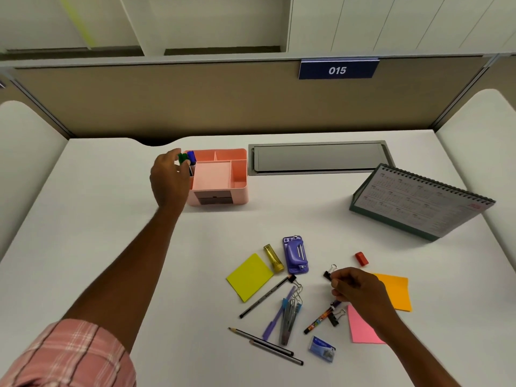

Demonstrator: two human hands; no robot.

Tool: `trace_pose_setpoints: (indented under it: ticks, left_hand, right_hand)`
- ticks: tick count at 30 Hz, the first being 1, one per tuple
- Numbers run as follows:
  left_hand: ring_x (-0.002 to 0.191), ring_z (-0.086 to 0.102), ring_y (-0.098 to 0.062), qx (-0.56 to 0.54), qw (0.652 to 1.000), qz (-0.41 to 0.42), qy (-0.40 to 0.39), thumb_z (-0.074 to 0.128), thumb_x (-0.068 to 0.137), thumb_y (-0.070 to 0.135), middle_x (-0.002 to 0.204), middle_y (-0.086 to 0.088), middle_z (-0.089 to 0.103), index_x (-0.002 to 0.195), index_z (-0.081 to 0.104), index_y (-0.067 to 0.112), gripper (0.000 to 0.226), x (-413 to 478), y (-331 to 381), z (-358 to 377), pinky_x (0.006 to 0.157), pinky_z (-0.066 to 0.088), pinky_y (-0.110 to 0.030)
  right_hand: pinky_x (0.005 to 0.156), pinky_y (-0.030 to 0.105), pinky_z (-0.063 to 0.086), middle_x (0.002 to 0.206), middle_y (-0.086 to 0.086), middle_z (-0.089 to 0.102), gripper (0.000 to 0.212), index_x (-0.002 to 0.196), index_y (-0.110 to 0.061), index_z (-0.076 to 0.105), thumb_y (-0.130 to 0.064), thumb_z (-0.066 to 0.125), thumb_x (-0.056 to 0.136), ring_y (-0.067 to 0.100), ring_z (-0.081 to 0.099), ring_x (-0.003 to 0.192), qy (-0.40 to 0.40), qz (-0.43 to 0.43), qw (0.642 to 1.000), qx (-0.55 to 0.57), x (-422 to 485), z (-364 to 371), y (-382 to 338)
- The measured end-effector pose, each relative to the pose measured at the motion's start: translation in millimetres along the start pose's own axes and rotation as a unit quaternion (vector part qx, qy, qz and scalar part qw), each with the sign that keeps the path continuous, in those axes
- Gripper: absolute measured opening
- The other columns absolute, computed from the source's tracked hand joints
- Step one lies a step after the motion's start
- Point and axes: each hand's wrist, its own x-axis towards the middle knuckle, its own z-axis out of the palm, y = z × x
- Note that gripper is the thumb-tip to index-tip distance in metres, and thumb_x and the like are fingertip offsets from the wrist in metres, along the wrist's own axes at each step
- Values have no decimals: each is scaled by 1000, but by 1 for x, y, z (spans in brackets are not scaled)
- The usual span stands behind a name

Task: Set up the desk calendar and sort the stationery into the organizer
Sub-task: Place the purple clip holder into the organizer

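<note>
The left hand grips upright green and blue markers, caps up, in the pink organizer's left compartment. The right hand pinches a black binder clip; the calendar stands beyond it.

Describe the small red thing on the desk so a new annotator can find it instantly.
Start at the standing desk calendar on the right of the white desk. Just in front of it, above the orange sticky pad, lies the red eraser-like block. It is the only red item, lying apart from the pens and clips.
</note>
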Motion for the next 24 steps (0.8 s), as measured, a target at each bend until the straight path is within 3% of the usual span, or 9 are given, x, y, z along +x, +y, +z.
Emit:
trace_pose_setpoints:
  ticks: [4, 7, 10, 12, 14, 18, 21, 24]
  left_hand:
    - [111, 62, -28, -25, 995, 96, 16, 60, 97, 17, 124, -10, 67, 129, 66, 12, 33, -50, 24, -3, 93, 52, -38]
    - [104, 63, -22, -78, 988, 134, -18, 61, 97, 15, 117, -5, 68, 127, 67, 14, 30, -101, 48, 0, 88, 54, -34]
    - [86, 65, -13, -136, 975, 55, -168, 69, 94, 27, 100, 3, 70, 124, 68, 19, 31, -152, 68, 11, 78, 58, -36]
    - [81, 67, -12, -135, 940, -28, -313, 76, 87, 45, 90, 8, 71, 121, 68, 26, 40, -178, 76, 22, 79, 59, -37]
    - [80, 68, -13, -112, 916, -59, -380, 79, 82, 51, 83, 8, 72, 113, 72, 27, 39, -197, 82, 31, 81, 58, -36]
    - [92, 71, -18, -82, 911, -62, -400, 80, 82, 44, 97, 0, 78, 107, 77, 20, 34, -219, 99, 47, 84, 57, -33]
    - [102, 69, -23, -41, 914, -75, -397, 78, 85, 41, 109, -3, 77, 113, 75, 17, 37, -224, 106, 57, 86, 53, -30]
    - [103, 69, -22, -37, 915, -95, -391, 75, 87, 33, 114, -4, 76, 117, 75, 15, 34, -228, 111, 60, 82, 49, -26]
  right_hand:
    - [75, 34, 65, 79, 0, 79, 10, 95, -18, 76, -9, 72, 93, 17, 77, 75, -5, -3, 1000, -15, 1, 6, 2]
    - [75, 34, 65, 81, -2, 79, 11, 97, -19, 76, -10, 72, 93, 16, 77, 76, -14, -8, 1000, -24, 2, 14, 1]
    - [75, 33, 65, 82, -3, 79, 11, 98, -21, 75, -12, 71, 94, 16, 76, 78, -26, -13, 999, -30, 5, 23, -3]
    - [73, 29, 64, 83, -2, 78, 12, 101, -21, 75, -12, 70, 95, 15, 75, 78, -21, -18, 999, -24, 9, 30, -7]
    - [71, 28, 64, 89, -3, 78, 14, 106, -22, 74, -14, 70, 95, 15, 74, 81, -7, -23, 1000, -10, 13, 37, -11]
    - [73, 30, 64, 109, -4, 73, 25, 119, -21, 70, -18, 71, 94, 14, 72, 93, 22, -35, 999, -12, 30, 51, -20]
    - [87, 41, 62, 111, 0, 74, 23, 118, -18, 70, -17, 69, 95, 16, 71, 97, 14, -42, 998, -49, 41, 59, -25]
    - [91, 42, 61, 112, 3, 75, 23, 118, -15, 71, -18, 68, 96, 18, 70, 98, 13, -38, 997, -67, 46, 62, -26]
